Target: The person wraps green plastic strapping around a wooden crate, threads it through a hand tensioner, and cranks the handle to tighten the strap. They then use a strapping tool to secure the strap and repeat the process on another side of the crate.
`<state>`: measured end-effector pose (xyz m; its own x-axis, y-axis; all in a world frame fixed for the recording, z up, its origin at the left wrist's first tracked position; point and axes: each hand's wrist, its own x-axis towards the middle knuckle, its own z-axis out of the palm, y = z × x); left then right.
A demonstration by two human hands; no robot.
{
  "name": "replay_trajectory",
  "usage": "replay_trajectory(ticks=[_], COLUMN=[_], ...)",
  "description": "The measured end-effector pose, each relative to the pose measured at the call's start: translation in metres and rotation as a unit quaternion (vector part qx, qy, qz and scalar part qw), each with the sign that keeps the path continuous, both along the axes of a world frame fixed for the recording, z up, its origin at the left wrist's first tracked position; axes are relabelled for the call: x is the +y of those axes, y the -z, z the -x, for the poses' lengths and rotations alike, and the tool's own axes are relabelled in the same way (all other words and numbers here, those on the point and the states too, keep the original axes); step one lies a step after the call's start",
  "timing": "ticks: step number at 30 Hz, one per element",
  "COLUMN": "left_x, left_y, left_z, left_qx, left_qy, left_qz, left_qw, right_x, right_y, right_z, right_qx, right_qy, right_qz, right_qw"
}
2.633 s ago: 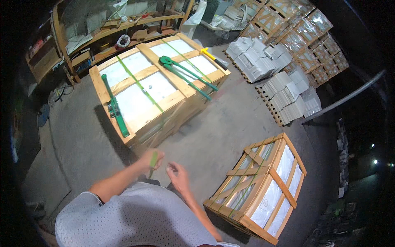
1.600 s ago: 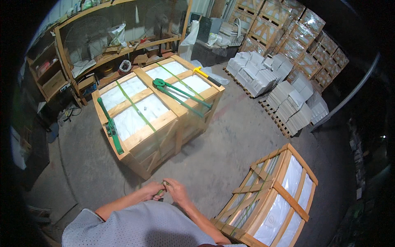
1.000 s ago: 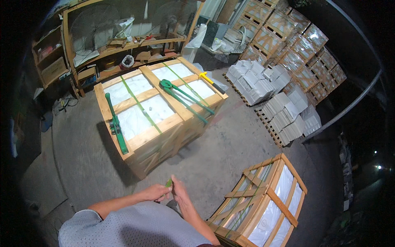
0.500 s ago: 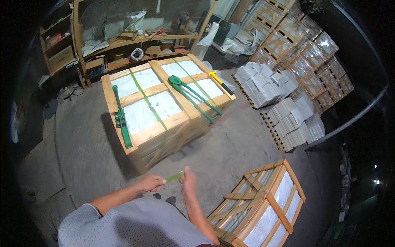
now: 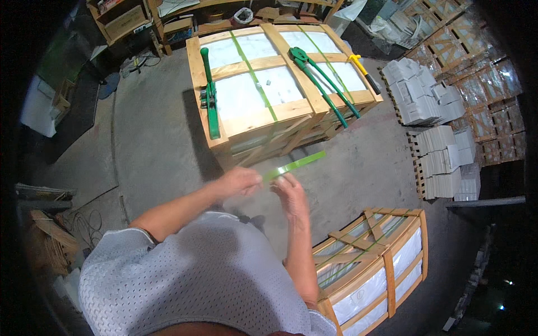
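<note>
A short piece of green plastic strapping (image 5: 302,162) is held in front of my body. My right hand (image 5: 292,196) pinches it, and a free length sticks out up and to the right. The other end of the strapping meets the curled fingertips of my left hand (image 5: 240,181), slightly blurred. Beyond my hands stands a wooden crate (image 5: 263,122) with white panels and green straps around it. On its top lie a green strapping tensioner (image 5: 210,98) at the left, long-handled green cutters (image 5: 325,84) towards the right, and a hammer (image 5: 364,73) with a yellow head.
A second strapped crate (image 5: 390,274) stands on the floor at my near right. Stacked white slabs (image 5: 440,157) sit on pallets at the right, with wrapped crates (image 5: 486,92) behind. A wooden workbench (image 5: 210,25) runs along the back. Cables lie on the floor at left.
My view has tilted down, so the crates sit higher in it. The strapping was stretched between my hands; now its length projects beyond my right hand.
</note>
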<state>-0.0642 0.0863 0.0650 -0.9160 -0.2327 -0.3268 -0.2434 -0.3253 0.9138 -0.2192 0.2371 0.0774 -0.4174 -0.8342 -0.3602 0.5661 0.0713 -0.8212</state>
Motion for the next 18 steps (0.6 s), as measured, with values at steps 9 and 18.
replay_trajectory(ticks=[9,18], left_x=[0.007,0.022], left_y=[0.006,0.03], left_z=[-0.002,-0.004], left_qx=[-0.029,-0.068], left_qy=[-0.008,0.005], left_qz=[0.025,0.13], left_qw=[0.999,0.989], right_x=[-0.023,-0.016], right_y=[-0.001,0.058], right_z=[-0.019,-0.018], right_qx=[0.15,0.371], right_qy=[0.048,0.012], right_qz=[-0.062,-0.162], right_qw=[0.986,0.914])
